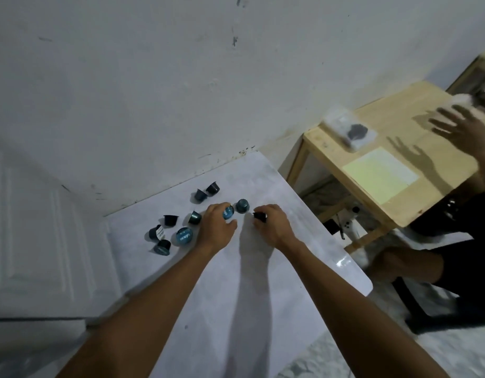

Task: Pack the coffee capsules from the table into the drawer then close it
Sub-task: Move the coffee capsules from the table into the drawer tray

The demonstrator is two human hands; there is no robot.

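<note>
Several dark blue coffee capsules lie scattered on the white table [263, 282] near its far corner. My left hand [218, 226] is closed around a capsule with a blue foil lid [228, 212]. My right hand [272, 223] pinches a dark capsule [259, 216] at its fingertips. Another capsule [241, 205] stands between the two hands. To the left lie more, among them a lid-up capsule [184, 236] and a pair [207, 192] further back. No drawer is in view.
A white wall runs behind the table. To the right stands a wooden side table [345, 170] with a plastic-wrapped item [350, 130] and a pale sheet [380, 174]. Another person in dark clothes sits at the right, one hand [462, 126] raised over that table.
</note>
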